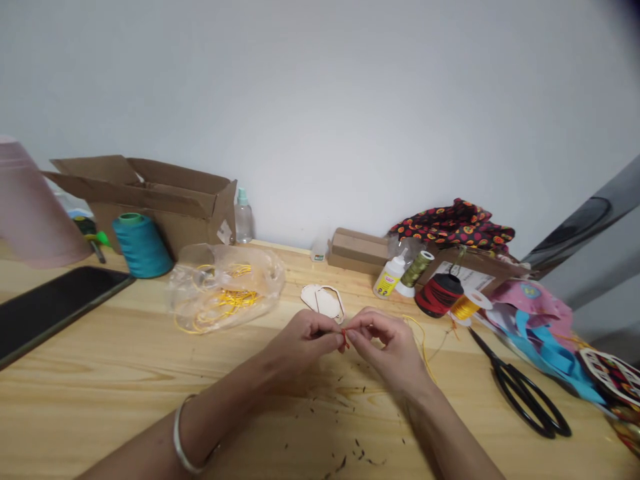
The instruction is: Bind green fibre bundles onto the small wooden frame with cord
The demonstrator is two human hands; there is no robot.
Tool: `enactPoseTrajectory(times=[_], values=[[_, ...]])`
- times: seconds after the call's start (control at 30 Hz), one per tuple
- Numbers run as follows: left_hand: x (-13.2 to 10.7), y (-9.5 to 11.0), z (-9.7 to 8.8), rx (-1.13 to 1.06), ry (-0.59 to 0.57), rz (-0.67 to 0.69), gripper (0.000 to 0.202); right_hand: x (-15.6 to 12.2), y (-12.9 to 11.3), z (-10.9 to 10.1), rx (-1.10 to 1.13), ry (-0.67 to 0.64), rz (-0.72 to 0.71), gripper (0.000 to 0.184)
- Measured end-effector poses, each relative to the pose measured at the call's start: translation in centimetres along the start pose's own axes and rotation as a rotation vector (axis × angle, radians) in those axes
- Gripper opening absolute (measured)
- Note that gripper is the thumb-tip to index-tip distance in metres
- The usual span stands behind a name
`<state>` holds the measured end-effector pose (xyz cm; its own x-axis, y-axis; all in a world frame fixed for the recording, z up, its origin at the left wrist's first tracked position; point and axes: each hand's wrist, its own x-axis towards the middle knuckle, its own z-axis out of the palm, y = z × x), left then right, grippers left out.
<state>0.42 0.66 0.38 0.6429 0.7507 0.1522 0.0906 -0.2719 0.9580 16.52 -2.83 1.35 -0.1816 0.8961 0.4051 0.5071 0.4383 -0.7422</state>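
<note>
Midway, red cord (345, 341) pinched between fingers (334, 335), left hand (305, 341), right hand (389, 350)

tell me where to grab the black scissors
By the loop handles, coming from the right: the scissors lie flat and shut on the table, loops toward the near right, blade tips toward the right hand pinching a red cord.

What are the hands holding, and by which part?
The left hand and right hand pinch a small red piece between their fingertips, one at each side; too small to identify.
</note>
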Motion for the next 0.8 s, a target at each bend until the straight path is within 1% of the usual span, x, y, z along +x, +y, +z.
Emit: enactPoseTrajectory(times=[0.5,0.8], values=[[0.06,-0.16,0.03,0.075,-0.011,0.020,0.023,-0.03,0.11,0.06,0.008,0.000,0.035,0.007],[0.08,0.26,0.11,0.091,-0.007,0.004,0.023,0.05,0.16,0.15,-0.001,-0.011,-0.013,0.009]])
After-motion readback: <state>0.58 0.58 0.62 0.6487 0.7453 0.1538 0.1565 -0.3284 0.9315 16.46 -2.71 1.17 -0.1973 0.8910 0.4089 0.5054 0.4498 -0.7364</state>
